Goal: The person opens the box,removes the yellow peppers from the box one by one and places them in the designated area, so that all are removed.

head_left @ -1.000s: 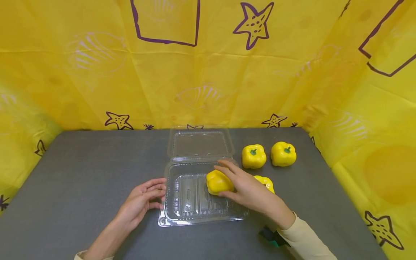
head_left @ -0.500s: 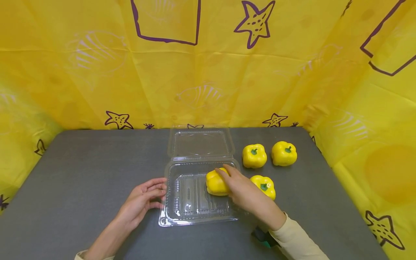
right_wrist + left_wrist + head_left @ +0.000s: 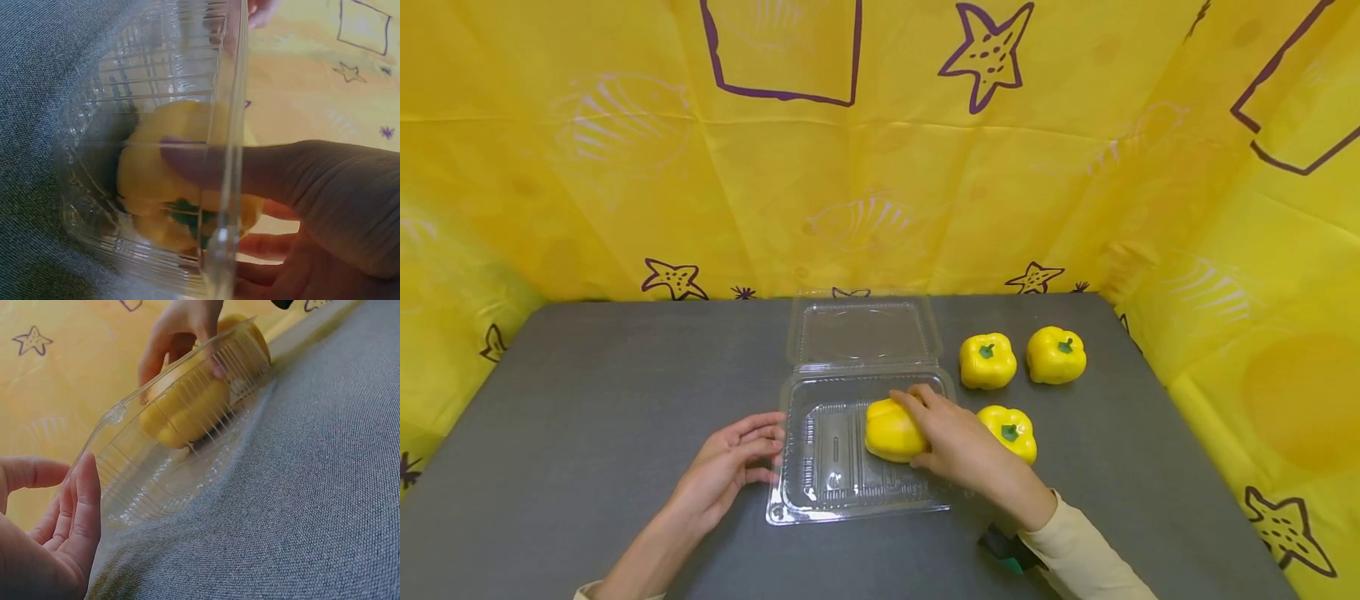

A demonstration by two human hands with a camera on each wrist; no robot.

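Note:
My right hand grips a yellow bell pepper inside the clear plastic clamshell container. Through the clear wall in the right wrist view, the thumb lies across the pepper, whose green stem faces the camera. Its far fingers are partly hidden there. At the container's left side, my left hand touches the rim with its fingertips, thumb spread apart from the fingers. The container's lid lies folded back, away from me. Another yellow pepper sits just right of the container, partly behind the right hand.
Two more yellow bell peppers, a nearer-left one and a far-right one, stand on the grey tabletop at the back right. A yellow curtain with sea-creature drawings encloses the back and sides.
The right hand closes round the pepper in the container, whose body shifts slightly left and toward me and turns. The left hand stays at the rim.

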